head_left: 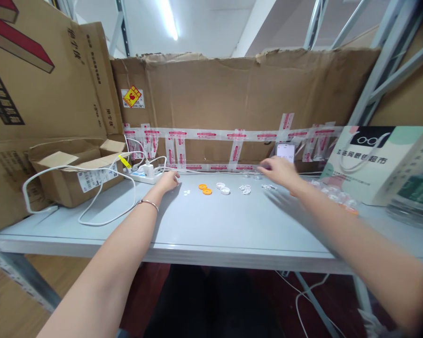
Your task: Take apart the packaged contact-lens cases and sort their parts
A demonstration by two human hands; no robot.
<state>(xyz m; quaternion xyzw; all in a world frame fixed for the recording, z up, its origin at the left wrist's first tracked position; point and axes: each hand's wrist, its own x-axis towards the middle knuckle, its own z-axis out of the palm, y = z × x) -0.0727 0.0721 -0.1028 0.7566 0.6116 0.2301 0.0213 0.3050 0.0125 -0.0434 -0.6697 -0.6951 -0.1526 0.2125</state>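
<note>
My left hand (pixel 168 180) rests on the grey table (pixel 215 225) beside a white power strip (pixel 144 176), fingers curled down loosely; nothing shows in it. Just right of it lie tiny white dots (pixel 186 192), two orange rings (pixel 205 188), two white rings (pixel 223 188) and a heap of small clear parts (pixel 245 189). My right hand (pixel 280 170) hovers, blurred by motion, over more small clear parts (pixel 268 187), in front of a phone (pixel 285 152) that leans on the cardboard wall.
A taped cardboard wall (pixel 232 103) closes the back. An open carton (pixel 74 171) with a white cable (pixel 91 206) looped round it sits at the left. A white paper bag (pixel 377 162) and plastic packets (pixel 338 197) stand at the right.
</note>
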